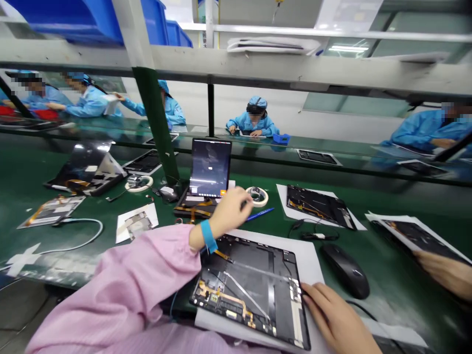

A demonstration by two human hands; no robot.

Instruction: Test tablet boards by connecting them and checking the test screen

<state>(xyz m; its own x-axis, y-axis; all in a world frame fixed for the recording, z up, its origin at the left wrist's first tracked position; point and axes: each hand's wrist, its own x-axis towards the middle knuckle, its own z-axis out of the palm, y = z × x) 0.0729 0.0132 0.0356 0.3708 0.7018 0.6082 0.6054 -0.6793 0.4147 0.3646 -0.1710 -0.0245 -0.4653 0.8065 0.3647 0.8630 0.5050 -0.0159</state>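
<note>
My left hand [233, 209], with a blue wristband, reaches over the far edge of an opened tablet housing [258, 280]. Its fingers are curled around something small and dark that I cannot make out, close to a roll of tape [259, 196]. The housing lies on a white sheet [309, 255], its black inside facing up, with orange and grey flat cables and a metal strip. My right hand [332, 312] rests with outstretched fingers against its right edge. A blue pen [260, 214] lies beyond the housing, near my left hand.
A lit tablet screen [211, 167] stands upright beyond my left hand. A black mouse [345, 270] and coiled cable [319, 235] lie right. Another person's hand [444, 270] holds a device at far right. Several opened devices lie about; a shelf frame [236, 66] crosses above.
</note>
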